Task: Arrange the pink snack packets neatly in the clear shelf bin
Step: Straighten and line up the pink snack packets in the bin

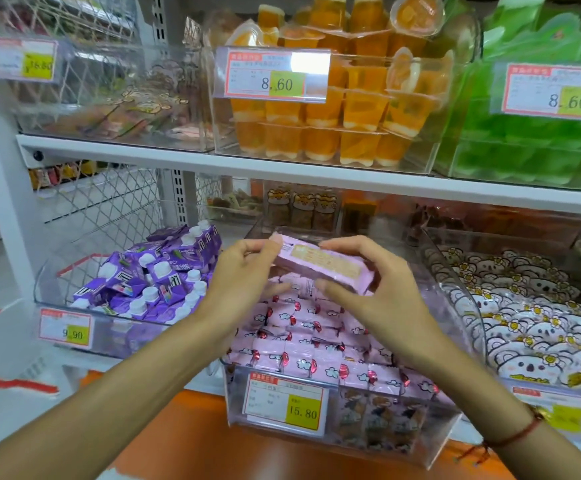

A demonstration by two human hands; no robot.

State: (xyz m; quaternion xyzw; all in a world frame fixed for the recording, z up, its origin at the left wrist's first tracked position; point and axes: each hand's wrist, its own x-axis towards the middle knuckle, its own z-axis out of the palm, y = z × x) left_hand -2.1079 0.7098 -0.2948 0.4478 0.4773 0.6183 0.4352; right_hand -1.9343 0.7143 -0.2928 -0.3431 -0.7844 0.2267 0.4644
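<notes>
On my left I see a white shelf (282, 168) carrying a clear bin of purple cartons (154, 275). My left hand (237, 282) and right hand (379, 289) both pinch one glossy pink packet (320, 265), held tilted just above the clear shelf bin (403, 441), where flat pink snack packets (303, 344) lie in overlapping rows. Right of it, koala-print pouches (538, 327) fill another bin.

Purple drink cartons (150, 275) fill a clear bin on the lower shelf, with white koala-printed packets (531, 327) in another. On the white shelf (282, 168) above stand orange jelly cups (334, 109) and green cups (538, 147).
</notes>
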